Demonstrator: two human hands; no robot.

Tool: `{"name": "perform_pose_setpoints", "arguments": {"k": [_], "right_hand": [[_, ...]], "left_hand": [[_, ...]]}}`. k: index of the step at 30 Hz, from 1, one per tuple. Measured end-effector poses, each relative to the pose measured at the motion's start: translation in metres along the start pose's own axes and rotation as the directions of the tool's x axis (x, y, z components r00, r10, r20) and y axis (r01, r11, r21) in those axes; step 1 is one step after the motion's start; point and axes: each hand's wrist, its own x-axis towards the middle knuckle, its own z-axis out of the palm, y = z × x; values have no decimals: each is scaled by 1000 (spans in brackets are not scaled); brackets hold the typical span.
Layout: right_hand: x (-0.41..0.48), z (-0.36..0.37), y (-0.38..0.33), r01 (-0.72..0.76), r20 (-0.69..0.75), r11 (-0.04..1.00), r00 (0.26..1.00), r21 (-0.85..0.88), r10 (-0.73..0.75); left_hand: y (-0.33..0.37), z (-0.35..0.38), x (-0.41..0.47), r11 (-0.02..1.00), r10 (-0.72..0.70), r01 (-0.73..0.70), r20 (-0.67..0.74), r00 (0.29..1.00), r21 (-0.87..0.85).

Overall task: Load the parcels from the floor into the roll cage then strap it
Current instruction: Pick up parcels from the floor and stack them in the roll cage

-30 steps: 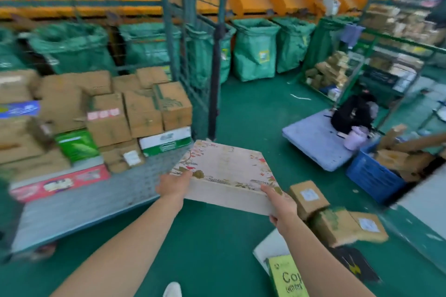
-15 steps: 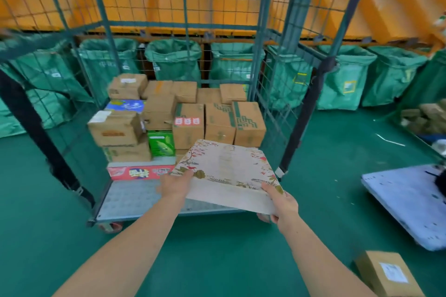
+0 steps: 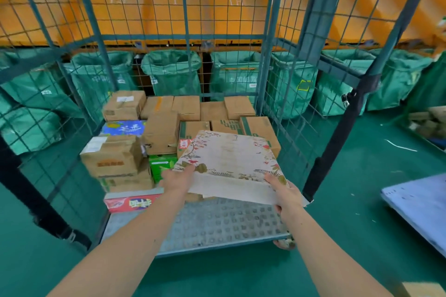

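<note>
A flat floral-printed box (image 3: 231, 161) is held level over the front of the roll cage's studded metal floor (image 3: 217, 224). My left hand (image 3: 177, 179) grips its near left corner and my right hand (image 3: 286, 194) grips its near right corner. The green wire roll cage (image 3: 268, 75) stands open toward me. Several cardboard parcels (image 3: 159, 132) are stacked at its back and left, with a red carton (image 3: 130, 204) and a green carton (image 3: 161, 165) low in the stack. Black straps hang at the cage's left post (image 3: 26, 198) and right post (image 3: 337, 142).
Green mail sacks (image 3: 171, 72) line the orange wall behind the cage. A grey flat trolley deck (image 3: 420, 202) lies on the green floor at the right. A cardboard parcel corner (image 3: 424, 290) shows at the bottom right. More boxes sit at the far right (image 3: 432, 120).
I have turned from the floor parcels to face the cage and stepped closer. The floral box, still held in both hands, now hangs over the cage floor.
</note>
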Motion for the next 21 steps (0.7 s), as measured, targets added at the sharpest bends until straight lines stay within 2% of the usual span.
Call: {"name": "perform_pose_setpoints", "arguments": {"k": [3,7,17,21], "right_hand": [[33,14,-19,27,-14,999,1000,-18,-27],[91,30,-48,32,31,999,999,9,-32],[249,54,-148,86,101,995,992,-47,-81],[299,59,-178,47,132,998,990,-45,-41]], "left_hand": [[14,23,27,1000,-13,13,-26,1000,17],[36,66,65,1000,-12,12,-16,1000,-27],[98,191,145,998,-26,19,-103,994,-65],[114,230,174,997,-62,59,-86,994,-45]]}}
